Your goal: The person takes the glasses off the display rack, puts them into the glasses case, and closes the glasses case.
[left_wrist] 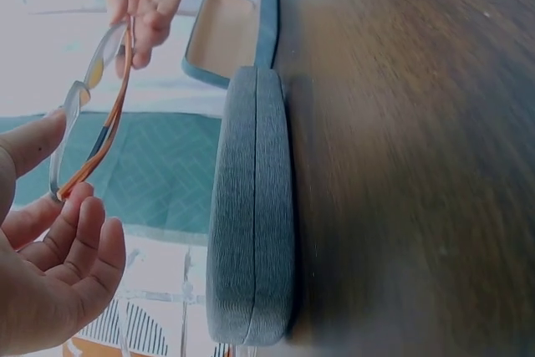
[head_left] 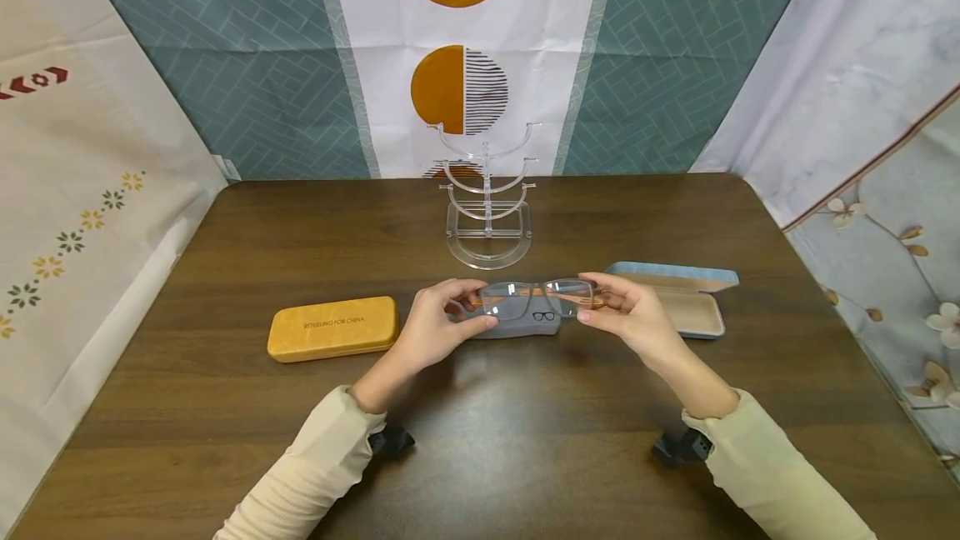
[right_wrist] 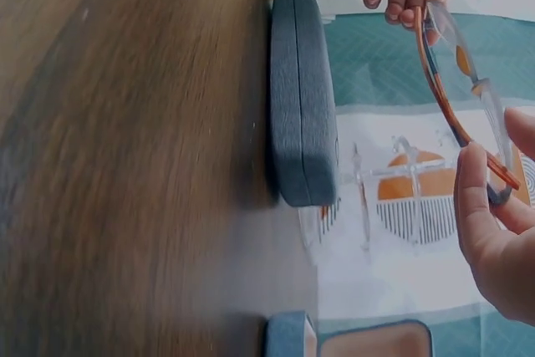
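A pair of eyeglasses [head_left: 517,300] with a clear frame and orange temples is held up between both hands, its temples folded behind the lenses. My left hand [head_left: 441,319] pinches its left end between thumb and fingers; my right hand [head_left: 632,311] pinches the right end. Below and behind the glasses lies a closed grey glasses case [head_left: 551,327] with a small glasses print, partly hidden by them. In the left wrist view the glasses [left_wrist: 113,127] are apart from the grey case [left_wrist: 251,206].
A yellow glasses case [head_left: 333,329] lies closed on the left of the brown table [head_left: 480,440]. At the right, a blue case [head_left: 675,275] stands open, showing a beige lining. A clear tiered display stand [head_left: 489,252] stands at the back, bearing no glasses.
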Available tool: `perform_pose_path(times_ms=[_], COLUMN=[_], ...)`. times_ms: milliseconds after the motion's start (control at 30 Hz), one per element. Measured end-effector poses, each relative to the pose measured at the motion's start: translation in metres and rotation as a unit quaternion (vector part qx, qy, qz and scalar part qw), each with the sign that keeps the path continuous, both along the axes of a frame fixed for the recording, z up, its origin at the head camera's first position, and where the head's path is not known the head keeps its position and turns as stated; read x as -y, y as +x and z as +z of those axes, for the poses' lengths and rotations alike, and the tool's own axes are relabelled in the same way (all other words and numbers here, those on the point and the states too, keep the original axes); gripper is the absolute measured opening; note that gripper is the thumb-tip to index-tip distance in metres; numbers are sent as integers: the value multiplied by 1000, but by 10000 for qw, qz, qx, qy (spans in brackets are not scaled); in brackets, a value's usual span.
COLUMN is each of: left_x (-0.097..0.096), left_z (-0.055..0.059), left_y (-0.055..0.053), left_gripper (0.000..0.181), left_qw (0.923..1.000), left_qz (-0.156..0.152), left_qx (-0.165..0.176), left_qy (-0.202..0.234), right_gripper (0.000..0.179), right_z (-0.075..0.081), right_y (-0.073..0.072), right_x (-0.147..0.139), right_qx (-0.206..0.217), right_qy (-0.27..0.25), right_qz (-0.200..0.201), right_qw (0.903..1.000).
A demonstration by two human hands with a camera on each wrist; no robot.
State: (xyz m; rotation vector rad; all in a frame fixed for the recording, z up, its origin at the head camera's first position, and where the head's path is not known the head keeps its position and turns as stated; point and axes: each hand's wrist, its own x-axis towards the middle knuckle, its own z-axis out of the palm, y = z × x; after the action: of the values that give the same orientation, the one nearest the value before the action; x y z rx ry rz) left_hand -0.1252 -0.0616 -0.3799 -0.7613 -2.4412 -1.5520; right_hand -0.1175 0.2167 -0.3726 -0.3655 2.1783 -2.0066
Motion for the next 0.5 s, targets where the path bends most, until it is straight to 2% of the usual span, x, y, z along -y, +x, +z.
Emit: perform_pose_path(times_ms=[133,300,500], left_x=[-6,-13,-19], left_z=[0,-1,-3], left_y=[0,-2,-3], left_gripper=[39,38,38], left_qw=[10000,9999,9998], left_qz=[-3,-92,-175], left_qx=[-53,-47,-62], left_qy=[-4,-85,-103], right_gripper=[49,46,48], right_z=[-2,-2,-1], right_y=[1,3,6], right_x=[-6,-15,-22], right_qx=[-256,-501,-616], right_qy=[-142,-21,-102], right_qz=[39,-43,36], right_qw=[9996,9987,9980])
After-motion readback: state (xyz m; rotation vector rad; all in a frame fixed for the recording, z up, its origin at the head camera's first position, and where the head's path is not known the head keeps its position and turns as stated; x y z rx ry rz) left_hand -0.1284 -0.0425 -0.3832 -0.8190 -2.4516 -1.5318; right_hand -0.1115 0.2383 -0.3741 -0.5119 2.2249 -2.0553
